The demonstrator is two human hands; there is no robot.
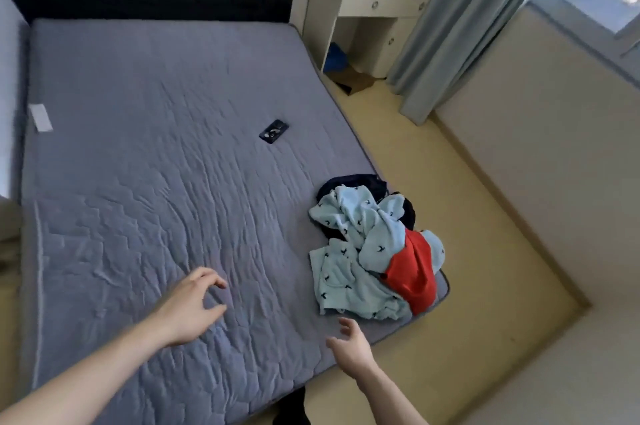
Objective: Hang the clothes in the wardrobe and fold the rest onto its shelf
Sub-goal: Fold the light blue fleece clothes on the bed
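Observation:
A heap of clothes lies at the near right corner of the blue-grey mattress [156, 165]: a light blue garment with small dark bird prints [353, 251], a red garment [414, 272] on its right side, and dark navy cloth [356, 182] under the far end. My left hand [190, 307] hovers over the bare mattress left of the heap, fingers loosely curled, holding nothing. My right hand [349, 345] is just in front of the heap, fingers relaxed, apart from the cloth. No wardrobe is in view.
A dark phone [273, 132] lies mid-mattress beyond the heap. A white label [41, 117] sits at the mattress's left edge. A white dressing table [377, 5] stands in the far corner beside pale blue curtains [450, 26]. Beige floor runs along the bed's right side.

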